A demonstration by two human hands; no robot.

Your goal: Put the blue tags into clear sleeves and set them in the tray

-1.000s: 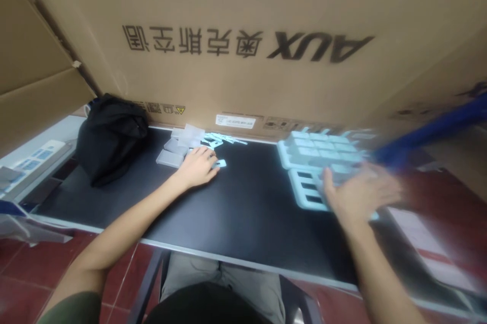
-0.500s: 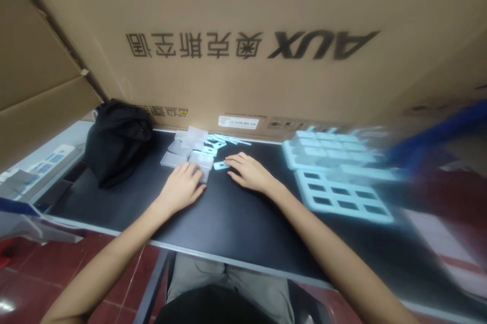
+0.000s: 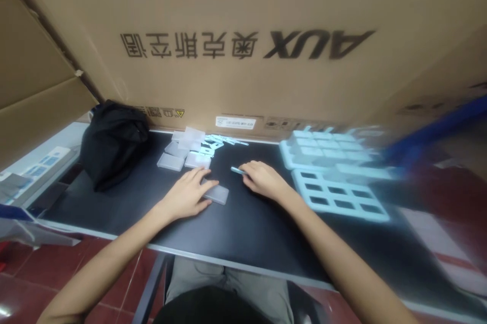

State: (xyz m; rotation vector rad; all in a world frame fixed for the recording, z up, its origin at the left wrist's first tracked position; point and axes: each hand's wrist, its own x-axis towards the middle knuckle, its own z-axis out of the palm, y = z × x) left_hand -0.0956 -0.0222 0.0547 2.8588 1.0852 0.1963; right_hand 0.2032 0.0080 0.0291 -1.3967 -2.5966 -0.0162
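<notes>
My left hand [image 3: 186,194] lies low over the black table, its fingers and thumb around the left end of a flat, clear plastic case [image 3: 218,193]. To its right, my right hand [image 3: 262,178] pinches a small light-blue plastic piece [image 3: 237,170], seen nearly edge-on. Behind the left hand sits a loose group of similar clear cases [image 3: 170,162], some overlapping. Several thin light-blue pieces [image 3: 207,150] are scattered beside them, toward the back edge.
A black cloth bundle [image 3: 114,144] sits at the left. On the right are a light-blue tray with rectangular openings [image 3: 319,202] and a stack of light-blue blocks [image 3: 327,149]. A large cardboard box [image 3: 243,85] walls off the back. The table's front edge [image 3: 228,260] is near my lap.
My left hand has drawn a clear case away from the group, toward me and rightward. My right hand has picked up a light-blue piece and moved right with it.
</notes>
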